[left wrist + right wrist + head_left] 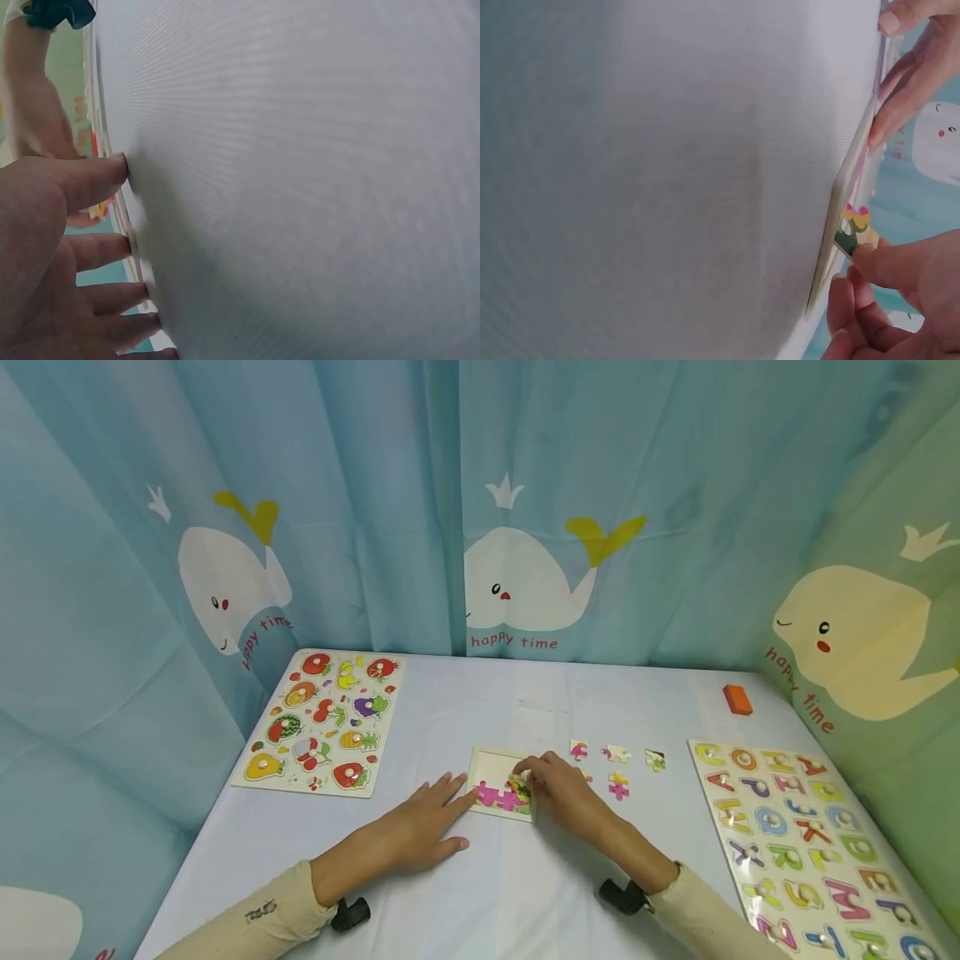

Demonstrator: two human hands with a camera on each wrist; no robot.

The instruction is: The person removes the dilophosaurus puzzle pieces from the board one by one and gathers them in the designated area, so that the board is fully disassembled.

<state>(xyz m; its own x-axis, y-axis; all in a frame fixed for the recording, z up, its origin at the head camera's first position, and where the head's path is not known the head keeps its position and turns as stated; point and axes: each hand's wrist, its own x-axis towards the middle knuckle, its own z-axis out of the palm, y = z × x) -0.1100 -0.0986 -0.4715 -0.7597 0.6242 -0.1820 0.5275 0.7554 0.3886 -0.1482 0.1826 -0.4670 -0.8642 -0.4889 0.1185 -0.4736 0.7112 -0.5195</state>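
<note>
The right hand (566,795) pinches one puzzle piece (854,229), coloured yellow, green and pink, between thumb and fingers. The piece is at the right side of the tray (492,765), tilted; contact with the tray floor cannot be determined. The left hand (426,828) is spread, palm down, with its forefinger at the tray's left edge and its thumb extended apart. Pink pieces (495,797) occupy the lower part of the tray. Several loose pieces (617,753) lie on the table (450,710) to the right of the tray. The fruit board (335,695) is at the far left; the letter board (810,875) is at the right, with an orange block (738,700) beyond it.
</note>
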